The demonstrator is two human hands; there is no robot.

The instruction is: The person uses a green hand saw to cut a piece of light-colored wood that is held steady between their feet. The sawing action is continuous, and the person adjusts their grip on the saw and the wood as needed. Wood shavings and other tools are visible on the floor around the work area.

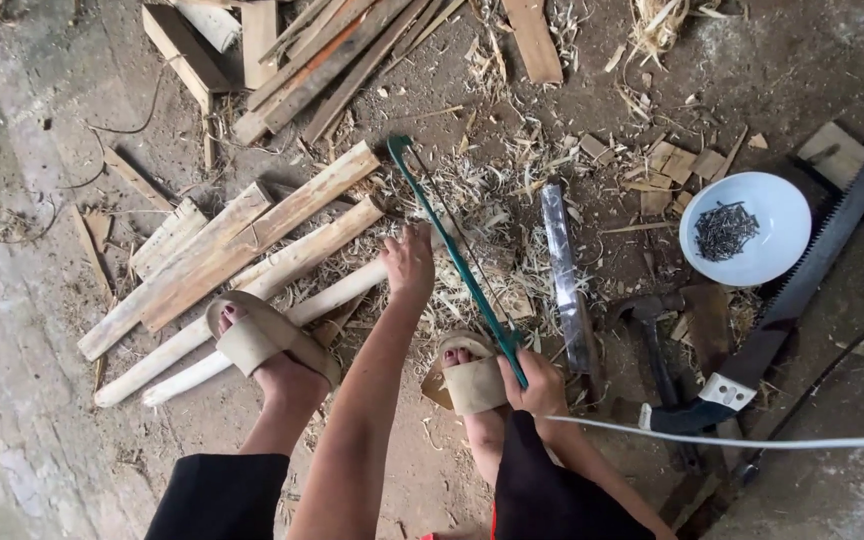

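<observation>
My arms are bare, no sleeves. I wear black shorts [217, 495]. Tan, broad-strapped sandals [270, 338] are on both my feet.

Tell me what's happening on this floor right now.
A person stands over wood on a dirt floor. The right hand grips a green-framed hacksaw by its handle, while the left hand presses on a pale wooden stick, which the left foot also pins. A white bowl of nails, a hammer and a large handsaw lie nearby.
</observation>
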